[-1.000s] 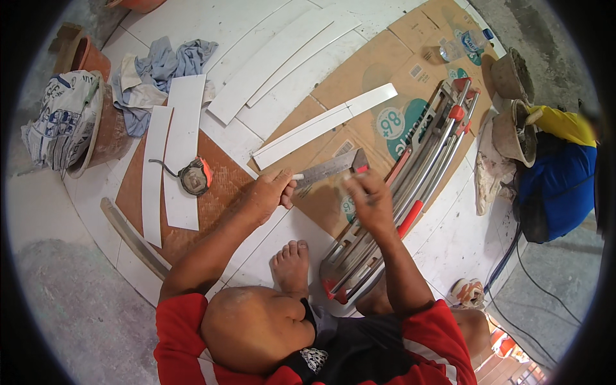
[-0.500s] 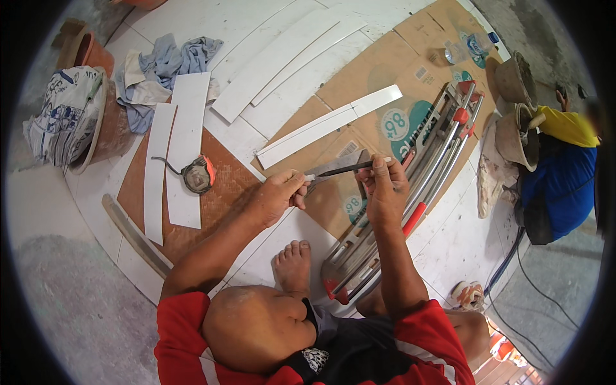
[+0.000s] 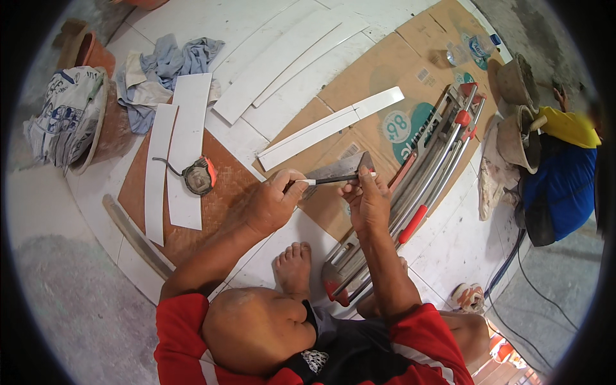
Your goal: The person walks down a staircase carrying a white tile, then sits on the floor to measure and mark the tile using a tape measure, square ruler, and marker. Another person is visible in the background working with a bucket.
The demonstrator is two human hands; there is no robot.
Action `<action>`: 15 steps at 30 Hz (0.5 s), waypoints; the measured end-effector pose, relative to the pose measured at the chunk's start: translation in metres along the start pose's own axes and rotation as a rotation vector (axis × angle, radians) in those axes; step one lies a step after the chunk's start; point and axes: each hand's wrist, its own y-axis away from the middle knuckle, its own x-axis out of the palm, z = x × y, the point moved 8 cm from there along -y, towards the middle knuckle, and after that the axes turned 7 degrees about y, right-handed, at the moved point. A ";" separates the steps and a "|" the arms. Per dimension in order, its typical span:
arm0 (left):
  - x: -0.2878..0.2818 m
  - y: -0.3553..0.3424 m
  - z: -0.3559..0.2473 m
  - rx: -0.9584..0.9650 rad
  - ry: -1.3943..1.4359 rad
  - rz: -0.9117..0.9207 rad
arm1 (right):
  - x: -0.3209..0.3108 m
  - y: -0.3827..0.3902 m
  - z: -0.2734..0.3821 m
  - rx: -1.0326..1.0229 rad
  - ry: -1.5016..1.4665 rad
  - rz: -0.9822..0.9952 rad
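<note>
A slim black pen (image 3: 338, 179) with white ends spans between my two hands above the cardboard. My left hand (image 3: 280, 198) is closed round its white left end. The fingertips of my right hand (image 3: 367, 199) pinch the other end. Just behind the pen is a grey triangular metal blade (image 3: 337, 167); its narrow end reaches toward my left hand, and I cannot tell which hand supports it. Beyond lies a white tile strip (image 3: 330, 127) with a dark line along it and a short cross mark. A tile cutter (image 3: 417, 192) with red grips lies beside my right forearm.
A tape measure (image 3: 199, 176) rests on white strips (image 3: 184, 141) over a brown board (image 3: 221, 186). Cardboard (image 3: 359, 77) lies under the cutter. Left stand a bucket (image 3: 115, 141) and cloths (image 3: 179, 61); right, bottles (image 3: 478, 46), dirty buckets (image 3: 516, 138) and a person (image 3: 561, 173).
Both hands have come slightly lower, and the right hand has moved left with the pen. The pen lies more level, and the metal blade has turned a little.
</note>
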 end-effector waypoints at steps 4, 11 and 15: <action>-0.012 0.003 0.007 0.424 -0.448 -0.050 | 0.006 0.007 -0.028 0.173 0.025 0.009; -0.089 -0.020 0.064 0.104 -0.555 -0.407 | -0.008 0.004 -0.010 0.099 0.241 0.003; -0.056 -0.028 0.015 0.291 -0.711 -0.344 | -0.019 0.004 0.019 -0.045 0.384 0.048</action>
